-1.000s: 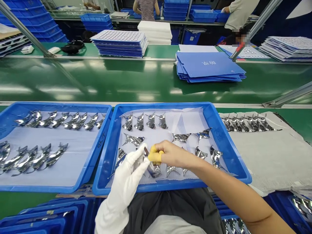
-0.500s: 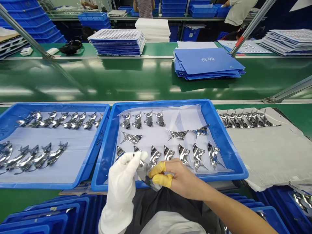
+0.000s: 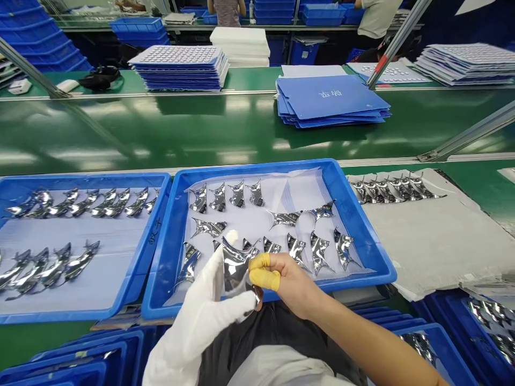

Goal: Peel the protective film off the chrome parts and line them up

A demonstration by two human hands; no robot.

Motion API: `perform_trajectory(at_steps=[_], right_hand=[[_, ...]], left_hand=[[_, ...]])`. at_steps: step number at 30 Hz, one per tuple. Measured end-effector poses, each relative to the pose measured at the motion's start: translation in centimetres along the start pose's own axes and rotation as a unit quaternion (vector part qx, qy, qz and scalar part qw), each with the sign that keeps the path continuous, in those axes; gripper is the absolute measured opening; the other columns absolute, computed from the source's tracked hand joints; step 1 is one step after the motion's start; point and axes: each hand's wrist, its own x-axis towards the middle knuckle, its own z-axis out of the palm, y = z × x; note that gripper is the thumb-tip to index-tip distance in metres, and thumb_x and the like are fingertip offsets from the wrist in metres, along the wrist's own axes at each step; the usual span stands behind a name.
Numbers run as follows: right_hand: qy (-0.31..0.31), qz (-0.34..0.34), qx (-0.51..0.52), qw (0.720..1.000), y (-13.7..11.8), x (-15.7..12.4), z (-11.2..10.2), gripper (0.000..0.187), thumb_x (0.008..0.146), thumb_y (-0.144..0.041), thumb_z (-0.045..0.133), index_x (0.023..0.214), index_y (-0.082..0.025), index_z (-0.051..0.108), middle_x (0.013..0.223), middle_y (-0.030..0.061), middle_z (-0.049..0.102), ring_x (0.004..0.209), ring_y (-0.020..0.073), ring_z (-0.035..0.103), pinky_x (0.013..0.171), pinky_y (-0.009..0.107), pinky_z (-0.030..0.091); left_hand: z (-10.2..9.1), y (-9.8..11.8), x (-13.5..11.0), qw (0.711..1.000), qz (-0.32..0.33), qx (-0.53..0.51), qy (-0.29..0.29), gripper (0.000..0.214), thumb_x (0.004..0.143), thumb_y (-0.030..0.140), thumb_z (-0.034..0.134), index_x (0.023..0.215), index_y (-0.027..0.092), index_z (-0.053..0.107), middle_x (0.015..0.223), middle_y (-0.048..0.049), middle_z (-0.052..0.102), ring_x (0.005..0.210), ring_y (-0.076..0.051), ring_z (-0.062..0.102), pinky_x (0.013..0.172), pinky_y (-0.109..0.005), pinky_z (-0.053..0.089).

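A shiny chrome trim piece (image 3: 235,268) with pointed corners is held up in front of me, over the near edge of the middle blue tray (image 3: 257,167). My left hand (image 3: 201,316), in a white glove, grips it from the left and below, thumb across its lower part. My right hand (image 3: 289,279), bare apart from yellow finger cots, pinches its right edge. Behind the hands, similar chrome pieces (image 3: 319,249) lie in loose rows on the tray's white liner. The held piece hides part of the front row.
To the left stands another blue tray (image 3: 80,316) with curved chrome pieces. On the right, more pieces lie on a pale sheet stack (image 3: 434,236). Blue sheets (image 3: 330,99) sit on the green bench beyond. Metal struts (image 3: 470,131) slant across both sides. People work in the background.
The chrome piece has been raised and turned, its broad glossy face now showing. My left hand has opened out around it and rotated; my right hand stays at its right edge. The view shifted slightly.
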Motion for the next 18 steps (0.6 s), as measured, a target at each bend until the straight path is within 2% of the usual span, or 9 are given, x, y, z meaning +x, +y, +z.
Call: perform_trajectory(at_steps=[2, 5, 7, 10, 15, 18], right_hand=[[-0.006, -0.006, 0.000, 1.000, -0.2, -0.1, 0.1, 0.030, 0.077, -0.038, 0.076, 0.070, -0.014, 0.060, 0.069, -0.0028, 0.055, 0.055, 0.0071, 0.053, 0.052, 0.020, 0.048], [-0.013, -0.004, -0.002, 1.000, 0.0, -0.4, 0.3, 0.031, 0.077, -0.040, 0.076, 0.071, -0.014, 0.060, 0.067, -0.0025, 0.056, 0.055, 0.0069, 0.053, 0.050, 0.018, 0.047], [-0.014, 0.000, 0.002, 1.000, 0.3, -0.5, 0.3, 0.031, 0.078, -0.039, 0.076, 0.071, -0.014, 0.060, 0.065, -0.0028, 0.057, 0.052, 0.0068, 0.054, 0.049, 0.018, 0.046], [-0.017, 0.001, 0.029, 0.999, 0.8, -0.5, 0.3, 0.031, 0.080, -0.038, 0.075, 0.072, -0.014, 0.058, 0.061, -0.0034, 0.057, 0.048, 0.0081, 0.057, 0.048, 0.019, 0.046], [-0.016, 0.019, 0.085, 0.996, 1.2, -0.5, 0.5, 0.032, 0.080, -0.039, 0.075, 0.073, -0.013, 0.056, 0.061, -0.0027, 0.060, 0.047, 0.0095, 0.060, 0.050, 0.020, 0.046], [-0.026, 0.048, 0.141, 0.989, 1.6, -0.4, 0.6, 0.034, 0.080, -0.040, 0.075, 0.073, -0.013, 0.055, 0.060, -0.0013, 0.061, 0.047, 0.0099, 0.060, 0.049, 0.019, 0.045]], left_hand=[[0.1, 0.2, -0.1, 1.000, -0.010, 0.018, -0.004, 0.102, 0.061, 0.029, 0.089, 0.149, 0.027, 0.039, 0.127, -0.0068, 0.065, 0.119, -0.030, 0.059, 0.085, -0.029, 0.057], [-0.4, 0.3, 0.2, 0.999, 0.023, -0.020, 0.033, 0.075, 0.071, 0.029, 0.082, 0.140, 0.026, 0.053, 0.135, -0.0052, 0.061, 0.128, -0.025, 0.052, 0.097, -0.025, 0.051], [-0.6, 0.4, 0.4, 0.997, 0.017, -0.062, 0.045, 0.057, 0.079, 0.033, 0.076, 0.134, 0.024, 0.060, 0.130, -0.0080, 0.064, 0.116, -0.025, 0.062, 0.092, -0.027, 0.054], [-0.5, 0.4, 0.6, 0.995, 0.011, -0.092, 0.044, 0.048, 0.080, 0.035, 0.075, 0.124, 0.021, 0.067, 0.120, -0.0098, 0.069, 0.099, -0.024, 0.069, 0.082, -0.028, 0.057], [0.4, 0.2, 0.7, 0.992, 0.053, -0.046, 0.102, 0.038, 0.081, 0.037, 0.074, 0.114, 0.018, 0.070, 0.115, -0.0084, 0.071, 0.092, -0.021, 0.070, 0.076, -0.024, 0.057], [0.8, 0.4, 0.4, 0.991, 0.060, -0.017, 0.121, 0.036, 0.081, 0.042, 0.072, 0.108, 0.017, 0.071, 0.105, -0.0077, 0.073, 0.088, -0.022, 0.070, 0.076, -0.030, 0.058]])
